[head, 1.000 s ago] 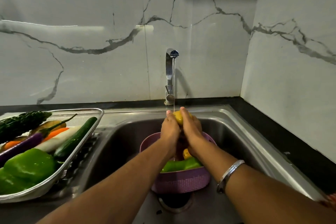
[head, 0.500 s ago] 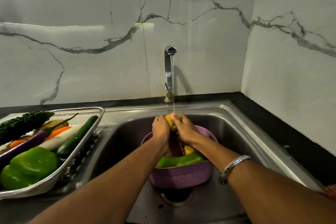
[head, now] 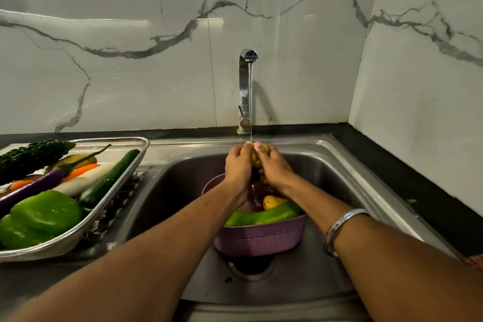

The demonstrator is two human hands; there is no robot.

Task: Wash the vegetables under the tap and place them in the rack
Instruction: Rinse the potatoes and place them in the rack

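A small yellow vegetable (head: 255,157) is clasped between my left hand (head: 238,166) and my right hand (head: 274,168) under a thin stream from the steel tap (head: 245,86). Both hands curl round it above a purple basket (head: 261,239) standing in the sink (head: 347,172). Inside the basket lie a green vegetable (head: 264,215) and another yellow piece (head: 271,201). The metal rack (head: 109,206) at the left holds green peppers (head: 41,213), a cucumber (head: 109,178), a white radish, a carrot, an aubergine and a bitter gourd (head: 31,157).
The sink drain (head: 251,268) opens just in front of the basket. A marble wall (head: 418,86) closes the right side and the back. A dark counter strip (head: 392,165) runs along the sink's right edge.
My hands have kept rubbing the yellow vegetable under the stream, shifting it slightly between the palms. The camera view has drifted a little.
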